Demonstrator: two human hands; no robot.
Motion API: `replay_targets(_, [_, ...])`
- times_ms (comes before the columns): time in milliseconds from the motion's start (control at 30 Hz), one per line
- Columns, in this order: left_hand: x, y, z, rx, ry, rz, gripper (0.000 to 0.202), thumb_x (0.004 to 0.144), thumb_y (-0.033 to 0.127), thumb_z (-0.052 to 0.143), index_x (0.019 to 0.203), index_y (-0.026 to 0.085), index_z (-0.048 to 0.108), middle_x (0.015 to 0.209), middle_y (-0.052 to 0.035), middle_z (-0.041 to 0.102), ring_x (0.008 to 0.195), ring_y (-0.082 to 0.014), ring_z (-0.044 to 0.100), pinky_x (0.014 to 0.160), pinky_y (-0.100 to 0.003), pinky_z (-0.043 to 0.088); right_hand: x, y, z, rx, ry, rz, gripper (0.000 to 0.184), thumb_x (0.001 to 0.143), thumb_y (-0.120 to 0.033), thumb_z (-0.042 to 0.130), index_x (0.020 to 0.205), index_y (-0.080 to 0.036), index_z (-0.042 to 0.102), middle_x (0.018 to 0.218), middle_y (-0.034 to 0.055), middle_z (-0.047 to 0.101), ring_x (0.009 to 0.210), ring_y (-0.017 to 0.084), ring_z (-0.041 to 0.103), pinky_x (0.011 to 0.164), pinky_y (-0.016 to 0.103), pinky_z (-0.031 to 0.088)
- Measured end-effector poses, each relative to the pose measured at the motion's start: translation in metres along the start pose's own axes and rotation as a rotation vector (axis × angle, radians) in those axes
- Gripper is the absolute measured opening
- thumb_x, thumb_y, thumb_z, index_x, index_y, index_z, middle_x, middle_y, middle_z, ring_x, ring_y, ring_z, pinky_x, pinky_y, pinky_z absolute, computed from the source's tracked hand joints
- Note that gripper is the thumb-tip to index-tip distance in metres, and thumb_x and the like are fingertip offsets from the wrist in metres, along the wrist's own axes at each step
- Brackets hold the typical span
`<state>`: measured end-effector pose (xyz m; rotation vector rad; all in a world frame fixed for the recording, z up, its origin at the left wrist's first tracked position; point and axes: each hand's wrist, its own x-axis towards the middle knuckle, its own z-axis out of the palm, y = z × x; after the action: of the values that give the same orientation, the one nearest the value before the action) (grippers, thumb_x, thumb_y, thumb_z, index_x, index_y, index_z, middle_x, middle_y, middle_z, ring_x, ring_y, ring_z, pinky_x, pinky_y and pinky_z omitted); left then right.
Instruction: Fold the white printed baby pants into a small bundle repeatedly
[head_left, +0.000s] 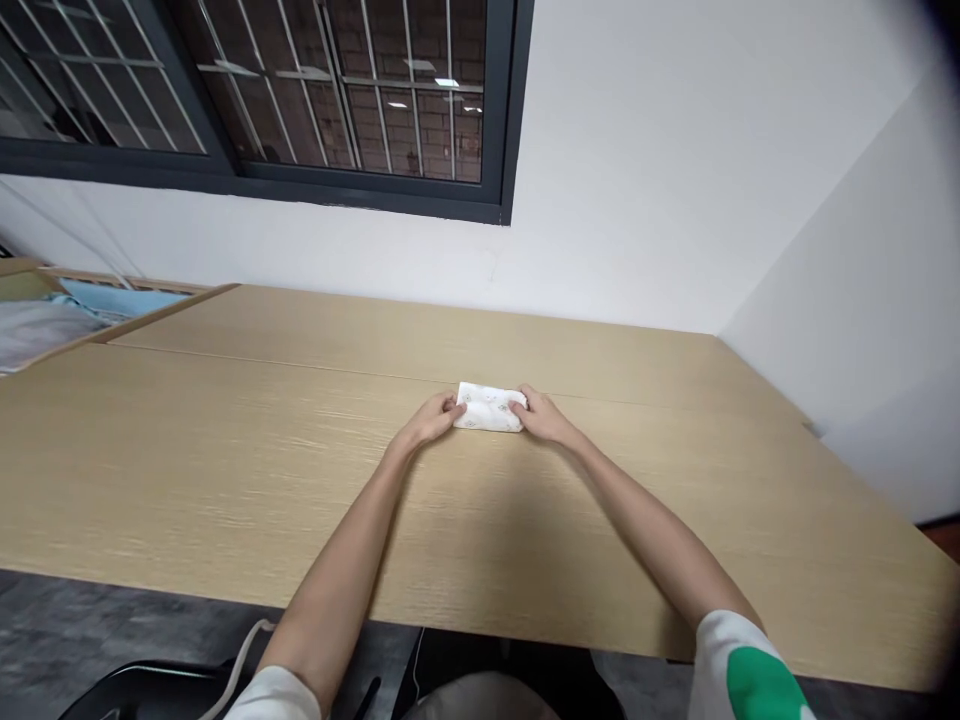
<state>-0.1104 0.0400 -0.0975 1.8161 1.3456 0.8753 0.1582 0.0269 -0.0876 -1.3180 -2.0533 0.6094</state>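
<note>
Sleeves [274, 697] lie behind the left hand [433, 417] and right hand [545, 416], both pinching the white bundle [490, 409] between them, which uneven tugging could loosen

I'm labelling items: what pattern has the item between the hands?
The item is white with small greyish motifs; head view shows it.

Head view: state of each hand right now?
Left hand: closed, holding one end of the white patterned bundle.
Right hand: closed, holding the other end.
</note>
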Motion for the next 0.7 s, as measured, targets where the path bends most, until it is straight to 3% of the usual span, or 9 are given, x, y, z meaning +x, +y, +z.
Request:
replay_targets(133, [0.002, 0.0, 0.01, 0.176, 0.123, -0.031, 0.022, 0.085, 0.04, 0.055, 0.077, 0.019, 0.058, 0.068, 0.0007, 0.057, 0.065, -0.0165, 0.053, 0.061, -0.027, 0.038, 0.023, 0.011, 0.015, 0.047, 0.119, 0.077, 0.021, 0.096, -0.035, 0.053, 0.109, -0.021, 0.059, 0.097, 0.0033, 0.069, 0.086, 0.02, 0.062, 0.079, 0.031, 0.048])
replay_targets(300, [-0.002, 0.002, 0.02, 0.371, 0.194, -0.098, 0.017, 0.087, 0.033, 0.055, 0.083, 0.018, 0.062, 0.073, -0.0046, 0.065, 0.074, -0.0213, 0.063, 0.07, -0.031, 0.046, 0.031, 0.016, 0.031, -0.006, 0.194, 0.121, 0.027, 0.092, -0.03, 0.057, 0.117, -0.02, 0.056, 0.106, 0.0077, 0.066, 0.097, 0.023, 0.061, 0.091, 0.038, 0.049])
replay_targets(400, [-0.005, 0.007, 0.026, 0.474, 0.257, -0.102, 0.027, 0.087, 0.03, 0.056, 0.108, 0.014, 0.065, 0.1, -0.0168, 0.072, 0.101, -0.0305, 0.067, 0.089, -0.04, 0.049, 0.028, 0.011, 0.031, -0.102, 0.237, 0.118, 0.033, 0.093, -0.031, 0.058, 0.122, -0.017, 0.057, 0.121, 0.0148, 0.061, 0.113, 0.028, 0.057, 0.102, 0.043, 0.045])
replay_targets(500, [-0.006, 0.017, 0.037, 0.557, 0.296, -0.005, 0.055, 0.089, 0.022, 0.052, 0.141, 0.007, 0.048, 0.145, -0.0274, 0.053, 0.136, -0.0354, 0.05, 0.111, -0.049, 0.039, 0.023, 0.0, 0.03, -0.295, 0.268, 0.006, 0.039, 0.101, -0.031, 0.047, 0.135, -0.013, 0.053, 0.137, 0.0207, 0.055, 0.13, 0.031, 0.05, 0.112, 0.046, 0.038])
replay_targets(600, [-0.007, 0.024, 0.051, 0.604, 0.209, 0.125, 0.06, 0.094, 0.022, 0.045, 0.153, 0.01, 0.037, 0.164, -0.0199, 0.033, 0.153, -0.0305, 0.03, 0.122, -0.044, 0.028, 0.018, -0.009, 0.036, -0.393, 0.168, -0.195, 0.049, 0.107, -0.032, 0.03, 0.15, -0.013, 0.044, 0.156, 0.0192, 0.044, 0.146, 0.028, 0.036, 0.12, 0.046, 0.028])
replay_targets(700, [-0.009, 0.021, 0.06, 0.638, 0.113, 0.151, 0.058, 0.101, 0.03, 0.035, 0.156, 0.009, 0.035, 0.166, -0.0187, 0.031, 0.156, -0.032, 0.023, 0.124, -0.047, 0.024, 0.016, -0.01, 0.044, -0.44, -0.018, -0.273, 0.055, 0.108, -0.034, 0.023, 0.158, -0.013, 0.036, 0.164, 0.0158, 0.035, 0.154, 0.025, 0.026, 0.125, 0.045, 0.02])
